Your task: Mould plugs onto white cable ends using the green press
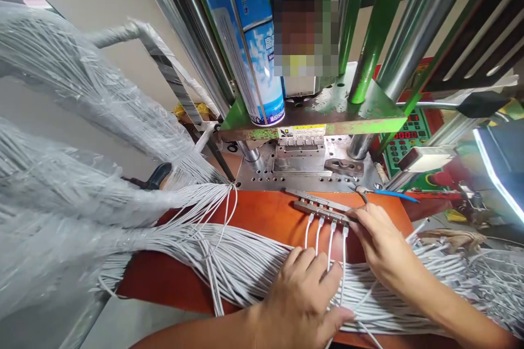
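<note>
The left hand (303, 294) is nearest, its fingers bent over a bundle of white cables (254, 262); whether they grasp any strand cannot be told. The bundle runs across the orange-brown counter (254, 210) beneath both hands. Slightly farther, the right hand (379, 234) has its thumb and fingers closed on the right end of a slotted metal mould (321, 208). Four cable connectors (321, 222) sit in a row along the mould's near edge. Just beyond that hand lie blue-handled pliers (393, 193). Behind the mould is the press's steel base plate (266, 174), carrying a dark clamp block (344, 167). Farther up, a green press plate (262, 132) has a blue spray can (260, 65) at its left. A control panel (403, 147) with red digits stands behind, to the right.
</note>
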The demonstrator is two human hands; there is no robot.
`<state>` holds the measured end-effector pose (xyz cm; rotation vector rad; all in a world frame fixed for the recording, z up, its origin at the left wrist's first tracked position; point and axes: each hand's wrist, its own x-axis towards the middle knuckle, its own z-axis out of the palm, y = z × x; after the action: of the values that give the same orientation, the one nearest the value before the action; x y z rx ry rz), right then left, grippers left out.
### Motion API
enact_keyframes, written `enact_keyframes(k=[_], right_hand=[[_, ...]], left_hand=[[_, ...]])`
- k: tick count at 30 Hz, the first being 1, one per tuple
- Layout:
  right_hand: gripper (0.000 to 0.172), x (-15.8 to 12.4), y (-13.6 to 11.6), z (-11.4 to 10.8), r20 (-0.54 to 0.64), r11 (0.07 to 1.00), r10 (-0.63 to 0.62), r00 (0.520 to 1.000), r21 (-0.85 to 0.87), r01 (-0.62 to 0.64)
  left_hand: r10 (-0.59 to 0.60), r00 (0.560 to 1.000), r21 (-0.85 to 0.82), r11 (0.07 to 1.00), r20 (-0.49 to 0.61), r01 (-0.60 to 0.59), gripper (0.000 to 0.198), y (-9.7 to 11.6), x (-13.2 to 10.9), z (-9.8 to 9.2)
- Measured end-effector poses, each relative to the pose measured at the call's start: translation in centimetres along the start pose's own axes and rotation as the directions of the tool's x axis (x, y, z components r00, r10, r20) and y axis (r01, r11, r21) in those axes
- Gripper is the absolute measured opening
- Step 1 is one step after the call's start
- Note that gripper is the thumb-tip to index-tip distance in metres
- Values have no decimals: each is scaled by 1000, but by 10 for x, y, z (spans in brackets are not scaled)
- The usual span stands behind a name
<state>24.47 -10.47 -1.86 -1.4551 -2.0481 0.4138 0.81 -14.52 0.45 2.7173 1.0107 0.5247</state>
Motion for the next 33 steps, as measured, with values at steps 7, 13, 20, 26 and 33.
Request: enact_keyframes(k=[7,13,20,26,33], right_hand=[[27,2,-14,12,-39,982,-125,991,-144,118],[34,3,-15,13,-43,970,-184,982,-172,175],[26,4,-14,12,-45,980,-183,982,-90,179],[19,1,-10,15,-34,990,-133,991,-50,131],[20,-3,-11,18,-40,982,-151,988,-125,145]], left_hand=[[-239,965,100,963,-109,250,28,-3,45,-3],[-254,960,143,953,-115,269,22,-4,59,9],[-266,955,136,949,-131,283,18,1,59,19],[-237,955,154,952,-179,265,24,-2,58,17],[-225,957,253,930,-183,267,27,12,47,4]])
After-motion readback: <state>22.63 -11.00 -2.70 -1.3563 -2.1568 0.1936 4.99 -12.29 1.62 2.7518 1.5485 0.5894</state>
